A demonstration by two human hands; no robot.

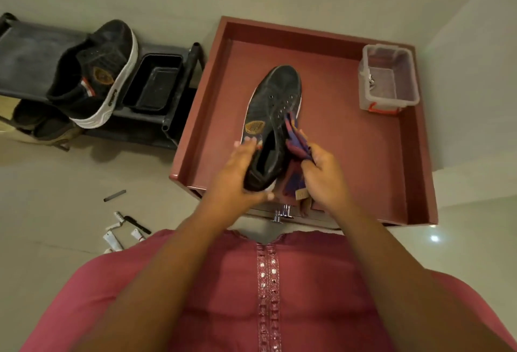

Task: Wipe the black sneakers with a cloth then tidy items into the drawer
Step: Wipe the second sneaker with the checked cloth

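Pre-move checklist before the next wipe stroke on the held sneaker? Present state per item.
1. Left hand grips the held sneaker at the heel: ok.
2. Right hand grips the cloth: ok.
3. Cloth touches the sneaker's side: ok.
4. Drawer open beneath: ok.
5. Second sneaker wiped, on the rack: cannot tell.
6. Tubes on the floor put away: not ok.

The white sole of the sneaker (92,77) on the rack carries lettering too small to read.
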